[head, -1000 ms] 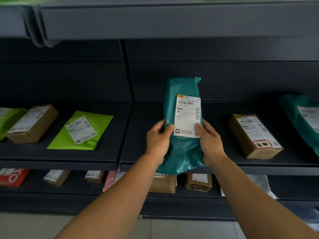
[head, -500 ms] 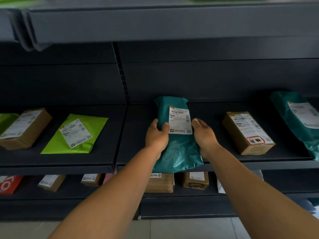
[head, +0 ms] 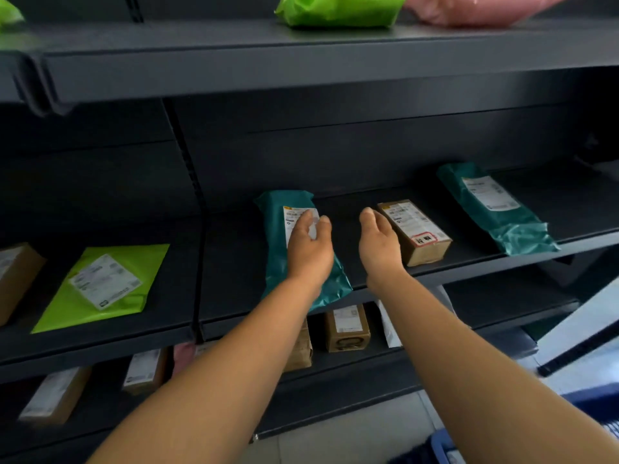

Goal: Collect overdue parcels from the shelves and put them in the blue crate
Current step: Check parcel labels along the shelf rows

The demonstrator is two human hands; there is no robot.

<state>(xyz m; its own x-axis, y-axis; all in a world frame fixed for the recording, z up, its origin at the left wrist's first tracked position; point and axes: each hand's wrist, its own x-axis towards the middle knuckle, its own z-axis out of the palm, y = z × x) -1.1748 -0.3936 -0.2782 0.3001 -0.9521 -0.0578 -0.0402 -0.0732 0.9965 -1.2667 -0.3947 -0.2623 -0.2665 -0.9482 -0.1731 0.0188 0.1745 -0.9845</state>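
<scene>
On a dark shelf [head: 234, 262], a teal parcel [head: 284, 256] lies flat under the left hand [head: 310, 244], fingers relaxed, while the empty right hand [head: 378, 244], loosely open, hovers beside a box [head: 415, 231] flagged red, likely overdue.

Both forearms reach fwd, roughly parallel. Left hand [head: 310, 244] lies palm-down over teal parcel [head: 278, 262], fingers loosely bent on its label. Right hand [head: 380, 244] hovers just right of that parcel, fingers relaxed, holding nothing.

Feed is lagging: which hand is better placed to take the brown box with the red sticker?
Right. The right hand is open right beside the box; the left hand rests on the teal parcel, farther away.
</scene>
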